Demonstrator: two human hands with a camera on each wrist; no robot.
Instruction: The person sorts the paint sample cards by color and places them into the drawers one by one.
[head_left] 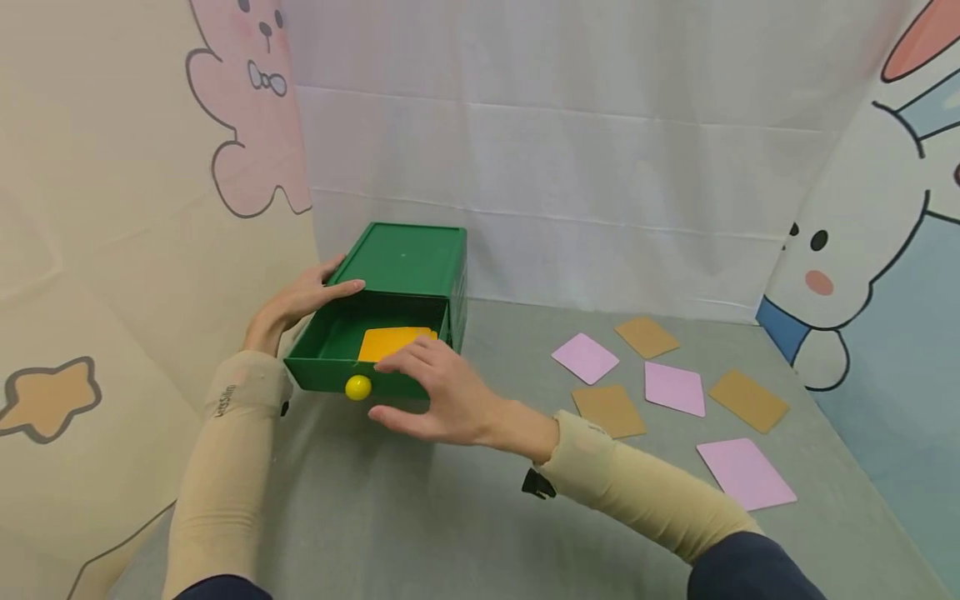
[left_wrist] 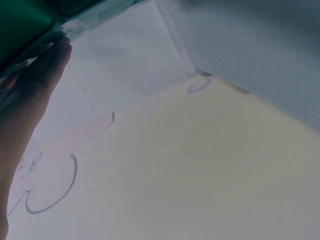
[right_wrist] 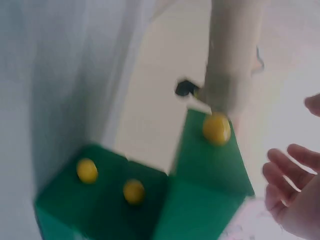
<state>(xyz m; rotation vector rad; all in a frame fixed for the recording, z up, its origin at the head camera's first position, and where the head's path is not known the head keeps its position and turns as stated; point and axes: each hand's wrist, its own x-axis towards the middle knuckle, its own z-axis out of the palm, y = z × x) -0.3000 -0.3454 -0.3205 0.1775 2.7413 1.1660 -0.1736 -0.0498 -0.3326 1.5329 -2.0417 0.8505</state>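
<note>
Hovering, the right hand (head_left: 442, 392) hangs before the pulled-out drawer (head_left: 322, 375).
Its fingers, spread and loosely bent, hold nothing just beside the yellow knob (head_left: 358, 387); the hand hides part of the drawer's front and of the orange-yellow cards (head_left: 390, 340) inside. The left hand (head_left: 303, 300) rests unclenched fingers along the green cabinet (head_left: 405, 258), thumb at its top edge. To the right, three pink cards (head_left: 674, 388) and three brown cards (head_left: 609, 410) lie spread on the grey desk (head_left: 495, 533); beyond hangs a white curtain (head_left: 562, 192).

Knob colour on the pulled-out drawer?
Yellow; the knob on the green drawer shows best in the head view.
</note>
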